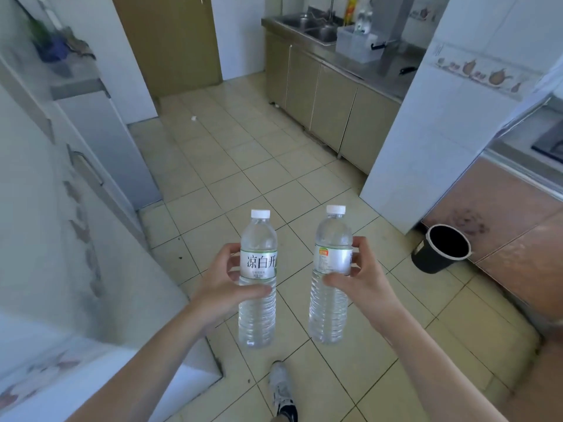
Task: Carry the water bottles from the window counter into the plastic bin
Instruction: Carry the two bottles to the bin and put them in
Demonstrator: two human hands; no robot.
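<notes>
I hold two clear water bottles with white caps upright over the tiled floor. My left hand (224, 287) grips the left bottle (258, 315) around its white label. My right hand (361, 277) grips the right bottle (330, 236) at its label. A clear plastic bin (356, 47) stands far ahead on the steel counter next to the sink, with what looks like a bottle standing in it.
A steel sink (310, 25) and beige cabinets (323, 95) line the far right. A white tiled pillar (426, 141) stands right of centre, with a black bucket (438, 252) on the floor beside it. A tiled wall runs along the left. My shoe (281, 388) is below.
</notes>
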